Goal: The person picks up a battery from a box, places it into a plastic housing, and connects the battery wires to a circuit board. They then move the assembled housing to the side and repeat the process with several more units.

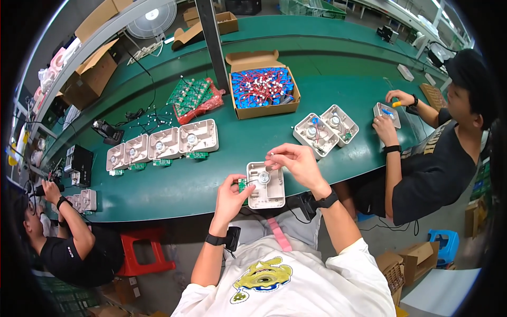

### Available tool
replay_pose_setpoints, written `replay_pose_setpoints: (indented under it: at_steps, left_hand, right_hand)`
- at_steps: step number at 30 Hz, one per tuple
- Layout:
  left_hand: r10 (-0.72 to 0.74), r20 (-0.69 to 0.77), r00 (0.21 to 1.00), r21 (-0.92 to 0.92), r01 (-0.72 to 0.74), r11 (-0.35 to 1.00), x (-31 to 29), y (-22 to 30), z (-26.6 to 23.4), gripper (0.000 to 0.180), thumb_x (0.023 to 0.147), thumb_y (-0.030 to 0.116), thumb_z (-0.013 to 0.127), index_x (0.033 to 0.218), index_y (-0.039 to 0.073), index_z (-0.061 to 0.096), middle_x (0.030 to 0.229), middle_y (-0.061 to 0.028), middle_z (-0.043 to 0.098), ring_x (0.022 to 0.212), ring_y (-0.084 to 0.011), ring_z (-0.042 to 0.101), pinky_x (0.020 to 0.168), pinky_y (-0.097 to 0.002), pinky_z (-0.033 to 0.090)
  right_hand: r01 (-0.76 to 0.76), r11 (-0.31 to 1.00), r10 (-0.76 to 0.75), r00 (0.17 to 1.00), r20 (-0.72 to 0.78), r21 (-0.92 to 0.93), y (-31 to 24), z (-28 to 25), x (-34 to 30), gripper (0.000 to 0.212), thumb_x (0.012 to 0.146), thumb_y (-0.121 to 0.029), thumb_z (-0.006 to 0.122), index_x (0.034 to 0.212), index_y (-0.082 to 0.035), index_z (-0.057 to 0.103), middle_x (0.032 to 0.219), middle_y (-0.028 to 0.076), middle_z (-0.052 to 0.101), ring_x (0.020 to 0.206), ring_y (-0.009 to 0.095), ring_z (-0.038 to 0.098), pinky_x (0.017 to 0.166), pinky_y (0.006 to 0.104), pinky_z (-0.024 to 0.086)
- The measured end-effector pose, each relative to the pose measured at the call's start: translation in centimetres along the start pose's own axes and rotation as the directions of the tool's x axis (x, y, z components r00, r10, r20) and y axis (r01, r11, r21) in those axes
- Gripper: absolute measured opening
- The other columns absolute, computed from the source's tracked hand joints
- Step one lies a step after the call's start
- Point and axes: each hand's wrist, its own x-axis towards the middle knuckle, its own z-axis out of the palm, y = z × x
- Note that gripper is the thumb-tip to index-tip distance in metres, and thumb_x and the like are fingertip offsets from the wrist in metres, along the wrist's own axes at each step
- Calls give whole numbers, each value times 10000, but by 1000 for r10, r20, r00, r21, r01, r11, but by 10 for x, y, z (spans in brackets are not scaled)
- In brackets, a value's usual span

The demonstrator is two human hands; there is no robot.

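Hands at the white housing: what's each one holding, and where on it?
Left hand pinches the small green circuit board at the white housing's left edge. Right hand pinches thin wires above the housing, by their upper ends.

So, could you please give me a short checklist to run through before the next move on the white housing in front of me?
1. White housing lies flat at the edge of the green table: ok.
2. Left hand steadies the small green board at the housing's left side: ok.
3. Right hand pinches thin wires above the housing: ok.
4. Round part sits in the housing: ok.
5. Wire ends joined properly: cannot tell.
6. Box of blue and red parts lies across the table: ok.
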Motion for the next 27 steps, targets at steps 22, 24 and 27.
replay_pose_setpoints:
  at_steps: [22,24,27]
  left_hand:
    - [9,-7,1000,-98,-10,995,-1,-7,-5,241,1000,4,706,1237,-28,672,988,-31,733,877,-55,656,740,-221,511]
    - [5,-1,1000,-104,-5,995,-1,-8,-3,243,997,-11,705,1237,-31,672,1010,-34,732,904,-61,663,765,-226,518]
    - [33,-13,999,-55,-34,998,-3,-8,-2,230,990,-22,710,1217,-34,677,1033,-30,717,873,-59,655,778,-231,527]
  right_hand:
    - [-199,978,190,973,128,60,-19,21,-23,186,1031,-87,687,1107,74,742,991,161,790,846,207,792,620,263,607]
    - [-268,963,270,950,159,-32,-17,25,-26,149,997,-76,720,1052,57,759,945,137,798,799,187,789,616,263,592]
    - [-239,923,268,962,59,-303,-16,39,-27,137,955,-70,736,1013,50,766,866,126,788,746,187,786,630,303,598]
